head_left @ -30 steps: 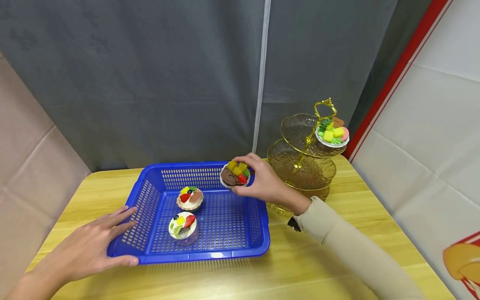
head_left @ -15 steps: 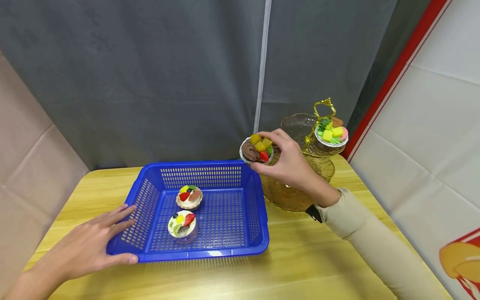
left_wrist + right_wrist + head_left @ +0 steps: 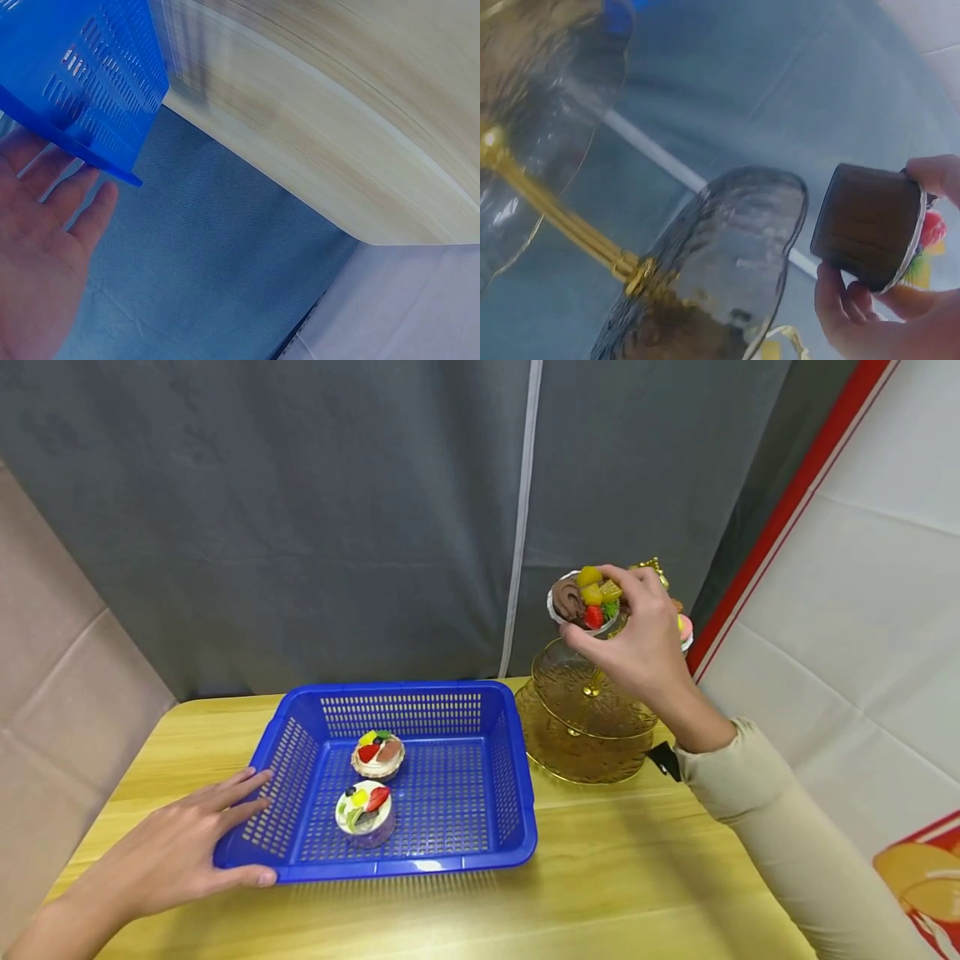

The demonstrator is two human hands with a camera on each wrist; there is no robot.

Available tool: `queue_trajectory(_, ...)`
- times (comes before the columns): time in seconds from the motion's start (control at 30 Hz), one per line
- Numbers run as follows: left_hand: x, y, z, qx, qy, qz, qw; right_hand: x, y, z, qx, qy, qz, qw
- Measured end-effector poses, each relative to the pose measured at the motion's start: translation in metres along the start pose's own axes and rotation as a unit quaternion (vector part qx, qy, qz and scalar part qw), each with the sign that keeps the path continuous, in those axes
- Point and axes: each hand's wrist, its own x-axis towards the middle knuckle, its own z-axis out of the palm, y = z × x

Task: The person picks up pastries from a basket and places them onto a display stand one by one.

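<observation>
My right hand (image 3: 637,639) grips a chocolate cupcake (image 3: 570,600) by its sides, topped with yellow cubes and a strawberry. It is held up in front of the top tier of a gold-trimmed, three-tier cake stand (image 3: 551,727). In the right wrist view the brown cup (image 3: 866,225) hangs apart from the clear top plate (image 3: 742,217). My left hand (image 3: 176,843) rests on the left rim of a blue plastic basket (image 3: 408,868), fingers fairly straight. Inside the basket are a fruit tart (image 3: 378,756) and a white-topped cupcake (image 3: 366,814).
Another cupcake (image 3: 686,631), mostly hidden behind my right hand, sits on the stand's top tier. The stand's gold handle (image 3: 655,568) rises there. Beneath everything is a wooden table (image 3: 600,877), with a grey curtain (image 3: 337,527) behind and a white wall panel (image 3: 862,635) at right.
My right hand has carried the chocolate cupcake up and to the right, from over the basket's back right corner to the top of the stand. The left hand stays put.
</observation>
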Motion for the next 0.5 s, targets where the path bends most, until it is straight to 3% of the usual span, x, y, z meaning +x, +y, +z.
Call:
queue_trajectory(0.3,-0.001,-0.002,0.002,-0.003,-0.004,-0.004,1.0000,0.001,0.011,-0.001,-0.039,-0.008,0.056,0.9977)
queue_trajectory(0.5,-0.001,-0.002,0.003,-0.003,0.000,-0.005,1.0000,0.001,0.013,0.002,-0.077,-0.032,0.057,0.9948)
